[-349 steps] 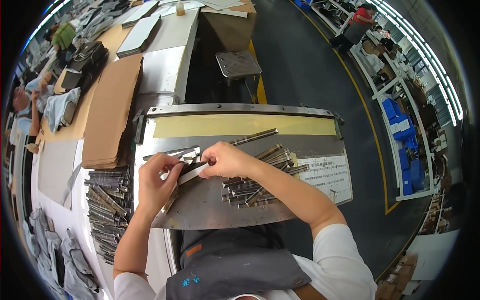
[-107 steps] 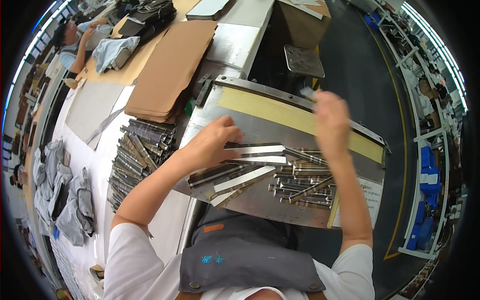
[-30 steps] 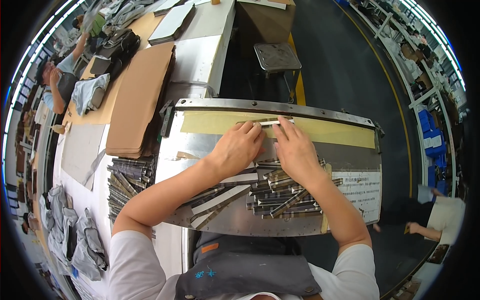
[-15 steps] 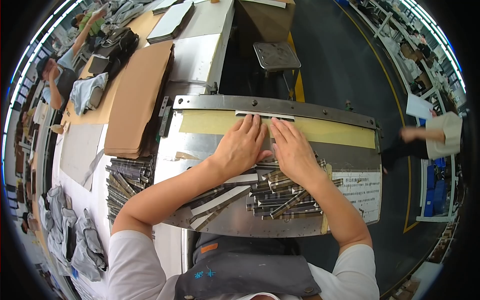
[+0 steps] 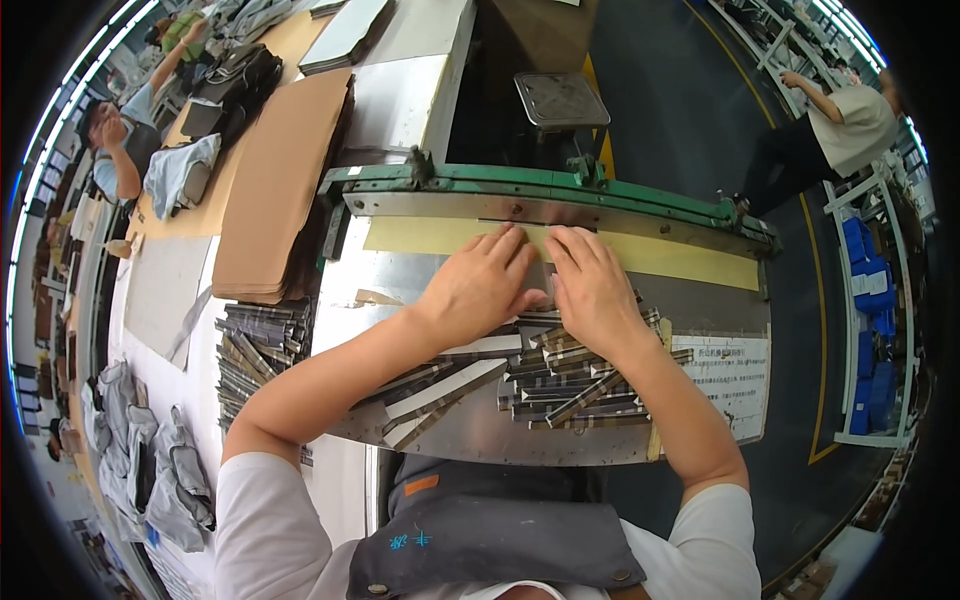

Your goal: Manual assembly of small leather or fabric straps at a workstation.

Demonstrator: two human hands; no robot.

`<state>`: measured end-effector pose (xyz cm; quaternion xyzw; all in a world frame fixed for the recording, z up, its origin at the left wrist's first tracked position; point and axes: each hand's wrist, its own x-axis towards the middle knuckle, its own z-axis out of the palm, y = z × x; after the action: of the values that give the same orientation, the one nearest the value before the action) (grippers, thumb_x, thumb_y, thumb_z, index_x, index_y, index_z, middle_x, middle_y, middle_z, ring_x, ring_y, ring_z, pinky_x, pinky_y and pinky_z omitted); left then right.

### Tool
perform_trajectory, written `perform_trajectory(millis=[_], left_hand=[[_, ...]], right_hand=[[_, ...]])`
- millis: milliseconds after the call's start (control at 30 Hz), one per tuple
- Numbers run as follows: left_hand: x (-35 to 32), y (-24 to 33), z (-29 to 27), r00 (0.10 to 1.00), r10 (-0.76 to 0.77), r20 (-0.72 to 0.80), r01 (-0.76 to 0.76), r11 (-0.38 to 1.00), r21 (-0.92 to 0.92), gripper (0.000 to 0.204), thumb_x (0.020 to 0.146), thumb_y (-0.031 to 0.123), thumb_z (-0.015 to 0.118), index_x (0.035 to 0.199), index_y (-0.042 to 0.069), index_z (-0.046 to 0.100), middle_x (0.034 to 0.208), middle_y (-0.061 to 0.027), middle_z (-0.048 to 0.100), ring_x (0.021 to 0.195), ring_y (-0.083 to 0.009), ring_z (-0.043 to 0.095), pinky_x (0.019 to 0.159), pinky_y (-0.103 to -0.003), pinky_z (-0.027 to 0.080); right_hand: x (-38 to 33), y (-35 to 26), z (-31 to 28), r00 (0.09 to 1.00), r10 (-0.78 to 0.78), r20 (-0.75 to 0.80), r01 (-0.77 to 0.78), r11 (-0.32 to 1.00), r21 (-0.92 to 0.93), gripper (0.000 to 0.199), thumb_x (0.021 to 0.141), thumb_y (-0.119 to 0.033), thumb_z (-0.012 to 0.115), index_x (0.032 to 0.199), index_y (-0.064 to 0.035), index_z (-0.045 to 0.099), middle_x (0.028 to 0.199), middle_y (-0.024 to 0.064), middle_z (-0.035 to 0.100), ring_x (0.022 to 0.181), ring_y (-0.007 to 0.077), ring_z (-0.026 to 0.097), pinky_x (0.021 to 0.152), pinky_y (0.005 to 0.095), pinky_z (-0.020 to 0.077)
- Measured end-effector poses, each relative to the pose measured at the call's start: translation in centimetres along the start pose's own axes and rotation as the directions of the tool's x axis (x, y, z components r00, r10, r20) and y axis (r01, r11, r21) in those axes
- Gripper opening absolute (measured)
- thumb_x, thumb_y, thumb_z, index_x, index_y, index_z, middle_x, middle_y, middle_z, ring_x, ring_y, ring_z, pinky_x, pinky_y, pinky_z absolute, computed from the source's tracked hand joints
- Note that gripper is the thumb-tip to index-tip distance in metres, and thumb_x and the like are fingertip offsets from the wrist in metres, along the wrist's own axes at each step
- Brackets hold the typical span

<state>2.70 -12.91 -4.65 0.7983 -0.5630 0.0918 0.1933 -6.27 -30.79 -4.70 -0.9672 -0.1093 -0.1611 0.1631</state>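
Note:
My left hand (image 5: pixel 478 282) and my right hand (image 5: pixel 590 290) lie side by side, palms down, on the yellow strip (image 5: pixel 410 235) along the far part of the metal plate (image 5: pixel 340 335). Both have their fingers stretched forward, tips against the steel bar of the green-framed folding machine (image 5: pixel 480 180). A narrow dark-edged strip (image 5: pixel 537 222) shows at the bar just beyond the fingertips, mostly hidden. Below my wrists lies a loose pile of plaid fabric strips (image 5: pixel 560 385); a few white-backed strips (image 5: pixel 450 388) lie left of it.
More strips (image 5: pixel 262 340) are heaped left of the plate, near a stack of brown boards (image 5: pixel 275 200). A printed sheet (image 5: pixel 722 385) lies on the plate's right side. Beyond the machine stands a metal stool (image 5: pixel 562 100). A person (image 5: pixel 835 130) is in the aisle at right.
The machine's green bar has come up into view behind the steel bar, and the white strip ahead of my fingers now shows only as a thin edge. The person at right has moved farther away.

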Motion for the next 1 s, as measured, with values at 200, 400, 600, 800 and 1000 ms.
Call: perform_trajectory(millis=[200, 400, 600, 800, 1000], left_hand=[[-3.0, -1.2, -3.9, 0.991, -0.112, 0.067, 0.121, 0.981, -0.153, 0.033, 0.079, 0.012, 0.073, 0.107, 0.001, 0.061, 0.103, -0.0141, 0.06, 0.091, -0.0326, 0.058, 0.087, -0.041, 0.047], [-5.1, 0.6, -6.2, 0.968, -0.133, 0.214, 0.188, 0.946, -0.264, 0.037, 0.073, 0.012, 0.078, 0.105, 0.002, 0.062, 0.097, -0.0112, 0.059, 0.092, -0.0303, 0.056, 0.082, -0.04, 0.048], [-5.6, 0.8, -5.3, 0.938, -0.179, 0.296, 0.257, 0.934, -0.249, 0.045, 0.071, 0.015, 0.081, 0.108, 0.003, 0.06, 0.095, -0.0115, 0.057, 0.091, -0.0316, 0.056, 0.081, -0.041, 0.048], [-4.4, 1.2, -4.9, 0.901, -0.321, 0.292, 0.39, 0.894, -0.222, 0.038, 0.071, 0.019, 0.082, 0.099, 0.001, 0.062, 0.089, -0.0128, 0.061, 0.088, -0.0344, 0.06, 0.08, -0.043, 0.049], [-3.6, 0.9, -4.2, 0.798, -0.393, 0.457, 0.559, 0.766, -0.318, 0.031, 0.074, 0.016, 0.079, 0.095, 0.0, 0.063, 0.085, -0.0172, 0.064, 0.083, -0.0378, 0.063, 0.074, -0.044, 0.051]], right_hand=[[0.4, 0.5, -0.3, 0.994, -0.099, -0.035, 0.099, 0.995, -0.004, 0.038, 0.083, -0.001, 0.056, 0.121, 0.0054, 0.055, 0.122, 0.0164, 0.058, 0.115, 0.0326, 0.053, 0.099, 0.0438, 0.0412], [0.3, -0.7, -2.5, 1.0, 0.024, 0.015, -0.027, 0.977, 0.212, 0.024, 0.083, -0.001, 0.062, 0.107, 0.002, 0.062, 0.103, 0.016, 0.061, 0.094, 0.0332, 0.059, 0.081, 0.0407, 0.0495], [-0.3, -3.6, -1.0, 0.976, -0.135, 0.172, 0.04, 0.884, 0.466, 0.039, 0.076, -0.008, 0.075, 0.111, 0.0021, 0.061, 0.107, 0.0105, 0.054, 0.098, 0.0284, 0.054, 0.083, 0.038, 0.0497], [-0.4, -3.6, -0.9, 0.976, -0.112, 0.186, 0.02, 0.9, 0.436, 0.053, 0.073, -0.011, 0.079, 0.119, 0.0019, 0.057, 0.112, 0.0117, 0.051, 0.104, 0.0287, 0.052, 0.089, 0.0369, 0.0474], [-0.4, -3.4, -0.5, 0.979, -0.109, 0.171, 0.025, 0.901, 0.433, 0.06, 0.07, -0.013, 0.082, 0.122, 0.0016, 0.055, 0.113, 0.0124, 0.05, 0.106, 0.0302, 0.05, 0.092, 0.0379, 0.0462]])
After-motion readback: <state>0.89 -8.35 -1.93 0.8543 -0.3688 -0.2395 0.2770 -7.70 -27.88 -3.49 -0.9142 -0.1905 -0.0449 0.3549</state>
